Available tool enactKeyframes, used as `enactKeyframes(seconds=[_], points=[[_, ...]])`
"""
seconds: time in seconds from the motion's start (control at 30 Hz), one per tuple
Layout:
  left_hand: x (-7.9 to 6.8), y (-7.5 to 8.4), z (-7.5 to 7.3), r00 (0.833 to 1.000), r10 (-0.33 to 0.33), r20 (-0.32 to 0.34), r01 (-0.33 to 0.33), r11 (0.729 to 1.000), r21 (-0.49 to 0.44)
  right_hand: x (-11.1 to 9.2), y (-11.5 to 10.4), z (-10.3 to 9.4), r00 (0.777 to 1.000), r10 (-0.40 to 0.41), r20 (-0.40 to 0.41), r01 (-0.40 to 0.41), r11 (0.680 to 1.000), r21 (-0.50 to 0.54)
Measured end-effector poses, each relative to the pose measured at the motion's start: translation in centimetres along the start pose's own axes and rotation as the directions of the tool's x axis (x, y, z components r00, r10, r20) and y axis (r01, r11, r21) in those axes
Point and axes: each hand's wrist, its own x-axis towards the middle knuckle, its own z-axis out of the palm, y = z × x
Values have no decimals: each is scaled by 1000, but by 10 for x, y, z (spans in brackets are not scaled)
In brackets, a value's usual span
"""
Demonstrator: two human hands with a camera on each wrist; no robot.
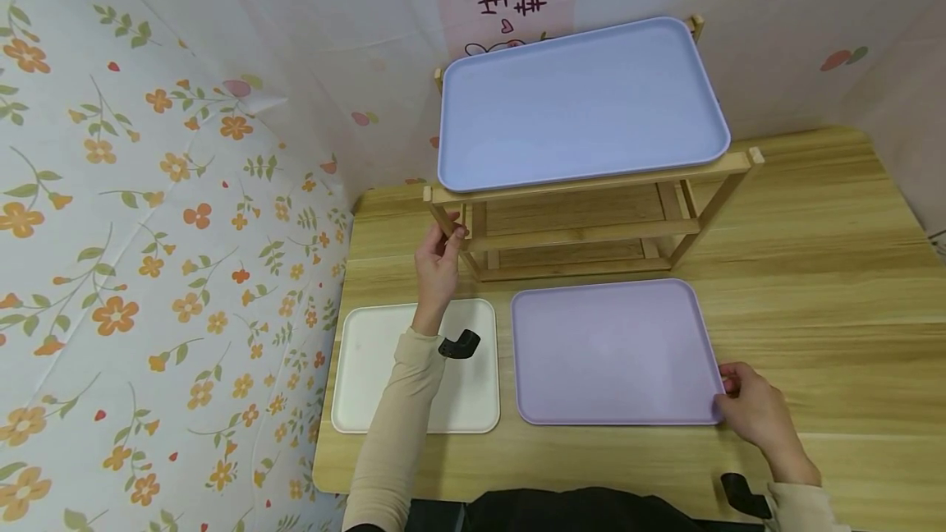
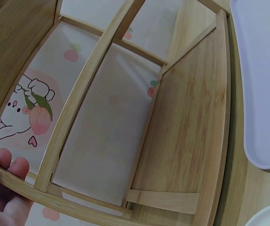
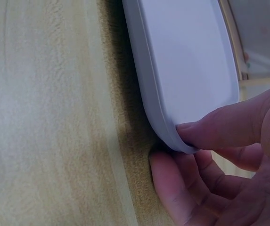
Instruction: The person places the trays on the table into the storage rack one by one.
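A wooden rack [image 1: 584, 231] with several levels stands at the back of the table. My left hand [image 1: 438, 273] grips its left front post, fingers wrapped over the wood in the left wrist view. A light-purple tray [image 1: 613, 351] lies on the table in front of the rack. With thumb on top and fingers beneath, my right hand [image 1: 757, 410] pinches this tray at its near right corner; the right wrist view shows the grip close up. On top of the rack rests a blue tray [image 1: 584, 105], touched by neither hand.
A white tray [image 1: 377, 372] lies on the left of the wooden table [image 1: 813, 286], partly under my left forearm. Patterned cloth [image 1: 207, 212] hangs along the left side and behind the rack. Table surface shows right of the purple tray.
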Motion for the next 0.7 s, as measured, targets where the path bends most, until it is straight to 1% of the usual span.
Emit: enactKeyframes(seconds=[0.23,0.27,0.47,0.7], points=[[5,-28,-1,1000,9,-12,-9,1000,2,1,-1,-1,999,9,31,-9,1000,11],[5,-30,-1,1000,12,-13,-12,1000,1,1,-1,-2,999,9,33,-9,1000,14],[5,-32,-2,1000,21,-5,-21,1000,-9,1,-3,-3,999,17,51,-19,999,48],[5,-32,-3,1000,25,-6,-25,1000,8,0,-5,-3,992,60,109,-76,986,149]])
